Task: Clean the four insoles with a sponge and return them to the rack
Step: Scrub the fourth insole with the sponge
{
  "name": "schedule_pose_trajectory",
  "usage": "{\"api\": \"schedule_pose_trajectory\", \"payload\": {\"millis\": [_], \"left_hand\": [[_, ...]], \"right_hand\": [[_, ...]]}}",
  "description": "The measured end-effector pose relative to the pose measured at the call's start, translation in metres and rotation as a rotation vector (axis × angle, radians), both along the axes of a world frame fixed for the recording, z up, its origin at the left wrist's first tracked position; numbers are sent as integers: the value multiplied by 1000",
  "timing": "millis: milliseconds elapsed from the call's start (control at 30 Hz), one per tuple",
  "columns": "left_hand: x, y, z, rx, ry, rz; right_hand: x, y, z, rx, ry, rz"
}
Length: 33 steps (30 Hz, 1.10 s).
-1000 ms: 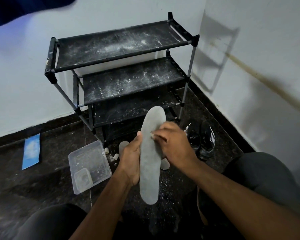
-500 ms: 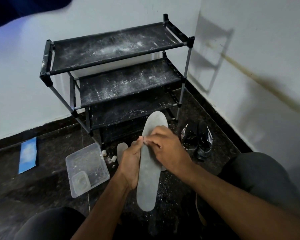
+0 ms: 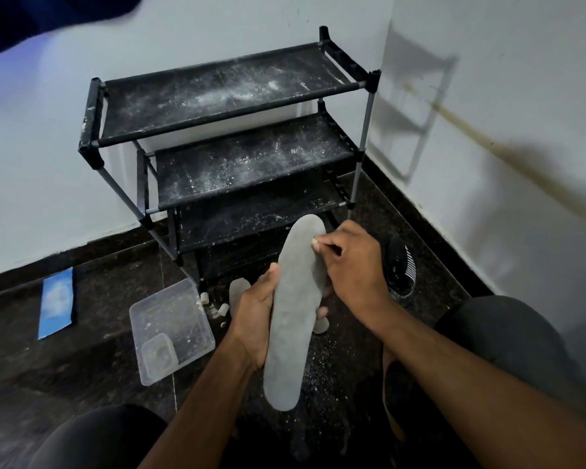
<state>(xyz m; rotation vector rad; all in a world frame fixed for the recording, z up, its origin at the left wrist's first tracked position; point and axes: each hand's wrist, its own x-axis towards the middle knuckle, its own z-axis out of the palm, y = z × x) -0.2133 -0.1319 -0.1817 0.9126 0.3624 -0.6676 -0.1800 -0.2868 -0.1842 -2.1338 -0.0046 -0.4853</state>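
Hands at work on a grey insole (image 3: pixel 293 309) in front of the dusty black rack (image 3: pixel 230 137): we see the left hand (image 3: pixel 254 319) wrapped round the insole's middle from behind, thumb on its left edge, holding it upright above the dark floor (image 3: pixel 82 360). The right hand (image 3: pixel 349 265) pinches a small pale sponge (image 3: pixel 314 243) against the insole's upper right edge, near the toe. A second ago that hand was rubbing lower, about the middle of the insole; it has since travelled up toward the toe end, so we judge the scrubbing of this piece to be moving along its length rather than finished. Another insole (image 3: pixel 238 291) lies on the floor just behind the left hand, beside a clear plastic tub (image 3: pixel 170 330) and a few pale scraps (image 3: pixel 217 308). A dark shoe (image 3: pixel 401 265) rests on the floor to the right. All shelves of the rack hold only white dust, so we reckon no insole has gone back yet and most of the job remains
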Motion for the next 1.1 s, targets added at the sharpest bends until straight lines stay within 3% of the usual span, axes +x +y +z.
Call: {"api": "schedule_pose_trajectory", "payload": {"millis": [133, 233, 300, 433, 600, 733, 900, 1033, 1100], "left_hand": [[3, 4, 0, 97, -49, 5], [5, 4, -3, 248, -135, 43], [6, 5, -4, 250, -139, 49], [3, 5, -1, 169, -118, -19], [0, -2, 3, 41, -67, -26], [-1, -3, 0, 123, -134, -73], [-2, -5, 2, -4, -90, -45], [-1, -6, -2, 43, -144, -82], [-1, -6, -2, 36, -145, -69]], "right_hand": [[-3, 0, -4, -45, 14, 46], [-16, 16, -5, -185, -10, 236], [-19, 22, -8, -220, -40, 296], [-2, 7, -8, -82, -18, 31], [-20, 20, -4, -255, -95, 295], [2, 3, -4, -82, -38, -6], [-18, 19, 1, -232, -50, 242], [3, 2, -4, -121, -5, -22], [-4, 8, -1, -160, 1, 42]]}}
